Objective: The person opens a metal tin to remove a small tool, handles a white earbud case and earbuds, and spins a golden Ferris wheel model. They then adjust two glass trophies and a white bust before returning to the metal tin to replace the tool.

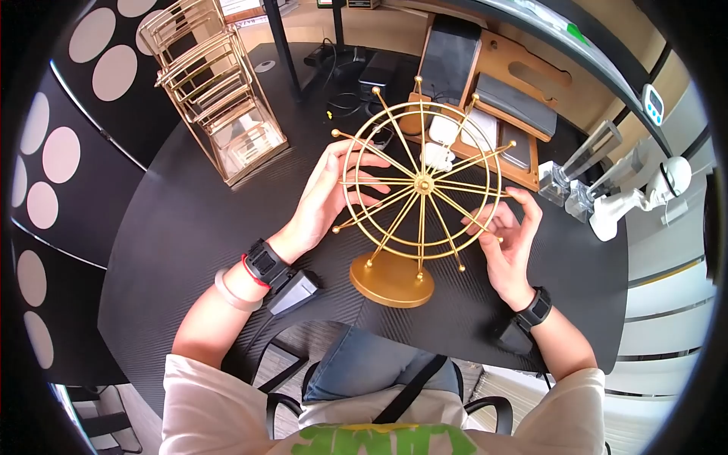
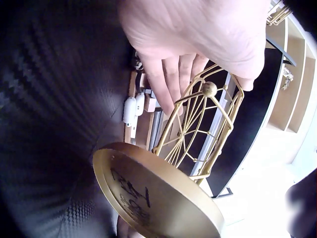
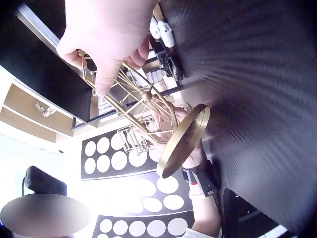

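A gold Ferris-wheel model (image 1: 424, 185) with a round gold base (image 1: 391, 282) is between the two hands. My left hand (image 1: 318, 199) holds the wheel's left side, its fingers extended behind the rim and the thumb at the edge in the left wrist view. My right hand (image 1: 509, 246) grips the right side of the rim with thumb and curled fingers, as the right wrist view also shows. The base (image 2: 153, 191) shows its marked underside in the left wrist view, tilted off the tabletop. Part of the left fingers is behind the spokes.
A gold wire rack (image 1: 220, 98) stands at the back left. At the back right are a wooden organizer (image 1: 523, 76), a white earbud case (image 1: 442, 129) and clear stands (image 1: 580, 163); a white device (image 1: 629, 205) is by the right edge. Cables (image 1: 345, 98) lie at the back.
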Demonstrator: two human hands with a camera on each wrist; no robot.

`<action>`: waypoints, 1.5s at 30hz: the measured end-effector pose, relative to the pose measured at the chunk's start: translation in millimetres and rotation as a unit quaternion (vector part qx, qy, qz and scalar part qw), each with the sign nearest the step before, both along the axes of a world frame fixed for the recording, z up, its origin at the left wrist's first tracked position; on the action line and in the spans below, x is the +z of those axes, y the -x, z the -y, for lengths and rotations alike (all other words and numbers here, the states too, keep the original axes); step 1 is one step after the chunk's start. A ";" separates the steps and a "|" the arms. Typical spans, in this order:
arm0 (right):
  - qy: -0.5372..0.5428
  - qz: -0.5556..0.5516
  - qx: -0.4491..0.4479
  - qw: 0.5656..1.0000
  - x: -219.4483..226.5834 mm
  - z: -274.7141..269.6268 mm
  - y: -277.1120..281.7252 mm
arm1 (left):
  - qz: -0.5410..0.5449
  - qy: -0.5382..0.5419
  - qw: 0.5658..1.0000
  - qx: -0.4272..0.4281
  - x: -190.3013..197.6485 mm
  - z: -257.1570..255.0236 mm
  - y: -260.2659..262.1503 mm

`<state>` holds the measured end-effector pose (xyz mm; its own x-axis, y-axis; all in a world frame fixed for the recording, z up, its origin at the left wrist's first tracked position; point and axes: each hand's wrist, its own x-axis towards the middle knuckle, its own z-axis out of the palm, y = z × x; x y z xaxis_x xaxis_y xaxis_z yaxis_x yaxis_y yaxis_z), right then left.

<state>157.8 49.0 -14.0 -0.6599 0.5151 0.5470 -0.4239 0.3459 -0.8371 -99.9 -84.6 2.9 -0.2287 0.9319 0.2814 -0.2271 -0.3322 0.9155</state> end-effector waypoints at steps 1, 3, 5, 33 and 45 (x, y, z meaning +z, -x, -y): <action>-0.005 -0.010 -0.003 1.000 -0.5 -1.3 0.3 | -0.015 0.008 1.000 0.005 -0.7 -0.6 0.4; -0.004 -0.011 -0.009 1.000 2.0 -1.7 0.8 | -0.016 0.013 1.000 -0.001 3.1 0.0 -0.6; -0.006 0.001 -0.013 1.000 3.4 -2.7 1.4 | -0.035 0.005 0.999 0.016 3.4 0.9 -0.7; 0.062 0.003 -0.047 0.997 18.0 2.0 1.7 | 0.010 -0.001 1.000 -0.016 8.9 3.2 -12.1; -0.053 -0.049 -0.021 0.997 9.4 2.8 0.8 | 0.009 0.066 0.993 -0.099 6.3 4.0 -6.6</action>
<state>157.0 46.1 -4.6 -0.5798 0.4771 0.6605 -0.4855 0.4487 -0.7503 -93.3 -88.6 9.2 -0.0408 0.9876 0.1515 -0.2930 -0.1568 0.9432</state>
